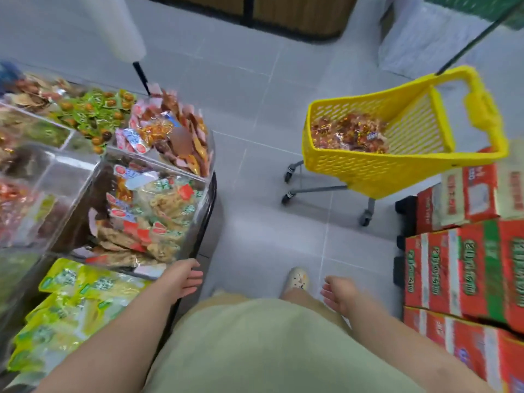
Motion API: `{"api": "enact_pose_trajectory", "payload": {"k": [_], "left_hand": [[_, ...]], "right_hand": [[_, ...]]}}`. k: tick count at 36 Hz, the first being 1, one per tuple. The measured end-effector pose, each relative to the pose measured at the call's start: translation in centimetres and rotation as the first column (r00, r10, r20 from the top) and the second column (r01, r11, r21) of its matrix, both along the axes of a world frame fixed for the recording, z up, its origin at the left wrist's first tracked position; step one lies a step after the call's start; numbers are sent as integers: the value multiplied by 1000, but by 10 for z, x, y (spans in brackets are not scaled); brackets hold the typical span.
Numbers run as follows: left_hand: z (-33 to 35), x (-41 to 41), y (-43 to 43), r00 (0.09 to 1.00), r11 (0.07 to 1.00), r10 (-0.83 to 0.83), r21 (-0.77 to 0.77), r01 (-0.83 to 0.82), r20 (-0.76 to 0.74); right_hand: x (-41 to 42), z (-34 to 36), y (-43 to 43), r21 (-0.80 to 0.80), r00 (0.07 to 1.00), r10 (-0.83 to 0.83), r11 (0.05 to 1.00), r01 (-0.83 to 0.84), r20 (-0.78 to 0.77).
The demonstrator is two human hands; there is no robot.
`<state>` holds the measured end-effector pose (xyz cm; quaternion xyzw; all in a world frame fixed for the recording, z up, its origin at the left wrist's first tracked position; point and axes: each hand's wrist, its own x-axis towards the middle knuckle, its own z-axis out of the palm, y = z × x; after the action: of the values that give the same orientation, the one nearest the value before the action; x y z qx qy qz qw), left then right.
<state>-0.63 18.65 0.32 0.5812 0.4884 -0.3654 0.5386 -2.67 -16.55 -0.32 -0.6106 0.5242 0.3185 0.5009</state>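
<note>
I stand on a grey tiled floor in a shop aisle. My left hand hangs with relaxed fingers beside the corner of a clear acrylic snack bin and holds nothing. My right hand is lowered at my right side, fingers loosely spread, empty. A yellow plastic shopping cart on small wheels stands ahead to the right, with a pile of red and orange wrapped snacks in it. Its handle points to the right.
The display on my left holds several clear bins of packaged snacks, with yellow-green packets nearest me. Stacked red and green cartons stand on my right. A dark wooden shelf base closes the far end. My shoe is on the floor.
</note>
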Motion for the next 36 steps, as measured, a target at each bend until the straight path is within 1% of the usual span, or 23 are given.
{"api": "enact_pose_trajectory", "payload": {"k": [3,7,10,14,20,25,31,36], "left_hand": [[0,22,-25,999,999,-40,26,39,29],[1,48,-67,995,997,-63,56,58,79],[0,66,-102,991,999,-46,35,42,127],[-3,86,-149,984,1000,-8,10,6,176],[0,113,-203,987,994,-92,67,83,136],[-6,145,-215,981,979,-174,126,162,89],[-16,214,-214,974,971,-212,130,200,84],[-16,291,-221,969,969,-233,107,223,87]], "right_hand": [[12,1,-30,28,998,-53,998,52,26],[46,9,-74,28,993,-76,997,73,96],[72,16,-104,43,986,-75,997,69,148],[93,20,-138,49,984,-72,997,65,163],[101,12,-167,80,990,-93,993,85,103],[122,0,-179,109,994,-96,990,90,51],[184,-1,-193,113,987,-150,983,142,60],[255,4,-205,70,989,-128,990,123,73]]}}
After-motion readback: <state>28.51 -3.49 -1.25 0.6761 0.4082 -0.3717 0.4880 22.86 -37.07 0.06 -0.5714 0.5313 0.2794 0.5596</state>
